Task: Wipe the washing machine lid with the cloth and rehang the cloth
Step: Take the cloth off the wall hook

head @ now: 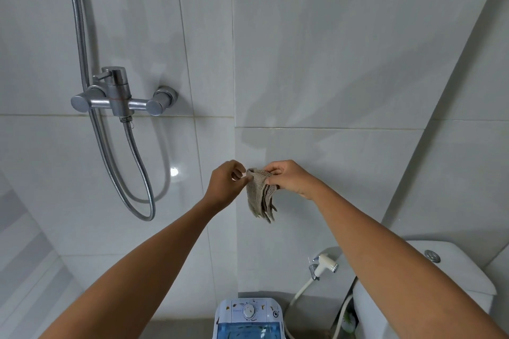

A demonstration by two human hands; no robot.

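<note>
A small beige-grey cloth (260,195) hangs against the white tiled wall at the corner, its lower end drooping down. My right hand (289,177) pinches its top right part. My left hand (228,183) touches the cloth's top left edge with its fingertips, next to a small white piece on the wall that may be a hook, mostly hidden by the fingers. Far below, at the bottom edge of the view, stands the washing machine (249,316), white with a blue see-through lid (248,331) and a round dial.
A steel shower mixer (121,96) with a looping metal hose (137,179) is on the left wall. A white toilet cistern (440,270) stands at the lower right, with a white bidet sprayer (326,265) and its hose beside the washing machine.
</note>
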